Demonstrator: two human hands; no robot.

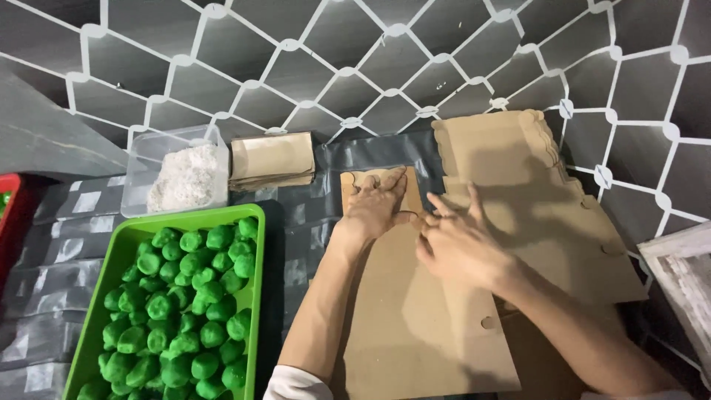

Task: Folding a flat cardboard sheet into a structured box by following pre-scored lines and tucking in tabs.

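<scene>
The left hand (376, 201) is pressing flat, fingers spread, on the flat brown die-cut cardboard sheet (415, 318) lying beside the green plastic tray (122, 252); the right hand (461, 241) is resting open-palmed on it, gripping nothing.

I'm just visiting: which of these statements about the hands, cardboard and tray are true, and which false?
1. Both hands, left hand and right hand, press on the flat cardboard sheet. True.
2. The green tray holds red balls. False: they are green balls.
3. The clear container holds white flakes. True.
4. The stack of brown paper pieces lies inside the tray. False: it lies beyond it, beside the container.
</scene>
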